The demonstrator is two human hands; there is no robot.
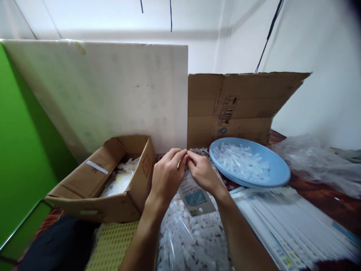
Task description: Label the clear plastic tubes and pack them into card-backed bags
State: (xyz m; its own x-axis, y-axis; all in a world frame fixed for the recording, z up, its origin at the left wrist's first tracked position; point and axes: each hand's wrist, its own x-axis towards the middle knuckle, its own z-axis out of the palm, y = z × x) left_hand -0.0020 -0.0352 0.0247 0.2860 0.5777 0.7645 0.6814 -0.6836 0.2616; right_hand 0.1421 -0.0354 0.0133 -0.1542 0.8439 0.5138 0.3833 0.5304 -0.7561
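Note:
My left hand [168,174] and my right hand [205,173] meet at the middle of the view, fingertips pinched close together. Between them a flat white printed packet [194,198] with a blue picture hangs down, its upper end hidden by the fingers. Both hands appear closed on that upper end; whether a small piece is also pinched there I cannot tell. Below the packet, many small translucent white plastic pieces [194,241] are spread out, with clear plastic film among them.
At left stands an open cardboard box [141,188] with white pieces inside. A blue basin [248,182] of translucent strips sits at right, above a fanned stack of printed packets [293,222]. Clear plastic bags [316,162] lie farther right. A cardboard sheet [242,98] and white panel [113,94] stand behind.

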